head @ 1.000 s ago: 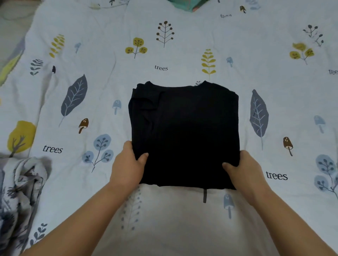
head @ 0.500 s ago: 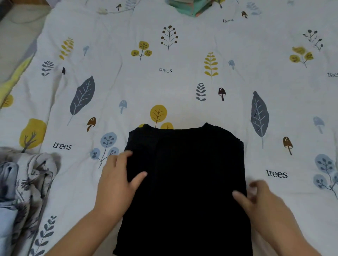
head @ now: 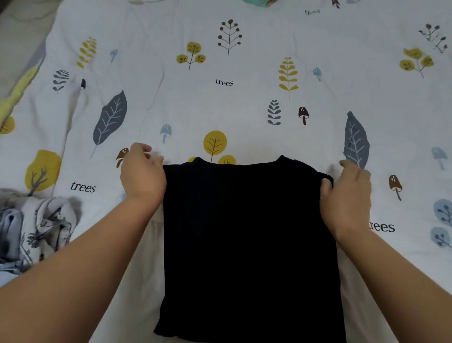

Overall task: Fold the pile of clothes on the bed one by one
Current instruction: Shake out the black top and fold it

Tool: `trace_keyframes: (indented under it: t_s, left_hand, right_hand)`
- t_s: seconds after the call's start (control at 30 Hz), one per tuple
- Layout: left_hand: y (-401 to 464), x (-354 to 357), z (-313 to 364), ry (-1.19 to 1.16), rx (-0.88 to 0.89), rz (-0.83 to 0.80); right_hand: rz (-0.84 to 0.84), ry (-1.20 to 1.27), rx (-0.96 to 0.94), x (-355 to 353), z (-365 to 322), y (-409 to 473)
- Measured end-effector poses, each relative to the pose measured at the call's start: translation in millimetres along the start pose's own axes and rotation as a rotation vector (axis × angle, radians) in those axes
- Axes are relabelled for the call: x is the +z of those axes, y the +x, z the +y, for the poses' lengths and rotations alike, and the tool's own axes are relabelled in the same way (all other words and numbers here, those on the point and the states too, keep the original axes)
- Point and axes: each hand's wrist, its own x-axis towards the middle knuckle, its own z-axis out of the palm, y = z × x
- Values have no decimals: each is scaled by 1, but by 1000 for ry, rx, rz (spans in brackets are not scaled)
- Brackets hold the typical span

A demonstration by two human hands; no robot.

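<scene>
Both hands sit at the far corners of a black garment (head: 249, 244) that lies flat on the bed; the left hand (head: 141, 176) is at the far left corner, its back turned to the camera and its fingers blurred and loosely curled beyond the cloth, so whether it has hold of the fabric cannot be told; the right hand (head: 347, 195) is at the far right corner, its thumb lying on top of the fabric edge and its fingers curled at the outer side, pinching the corner between them. Nearest the camera, the garment's lower edge runs close to the bottom of the view, with both bare forearms coming in along its two sides; the cloth forms a tall, roughly rectangular shape, its far edge showing two small raised points with a shallow dip between them. Just left of the left forearm, a crumpled pale patterned garment (head: 34, 230) is bunched at the edge of the view, apart from the black one. Farther out, the white bedsheet (head: 220, 102) spreads across the whole scene, printed with leaves, mushrooms, small trees and the word "trees"; at the far edge a bit of teal fabric (head: 259, 3) shows, mostly cut off.
</scene>
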Motion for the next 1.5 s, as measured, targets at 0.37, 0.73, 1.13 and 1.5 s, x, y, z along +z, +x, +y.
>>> trace_keyframes:
  t_s: [0.37,0.73,1.13,1.5]
  left_hand:
    - [-27,8,-41,666,634,-432]
    - [-136,-74,-66,404,1081,-719]
    - [-146,-86,-79,400,965,-797]
    - [-52,-62,11,-431,188,-532]
  right_hand:
    - [-438,-425,-532,16,23,-35]
    - [-457,-320,-824,-57,69,-121]
    - [-405,-279,-845,-56,79,-147]
    - [-170,579,-57,-69,12,-47]
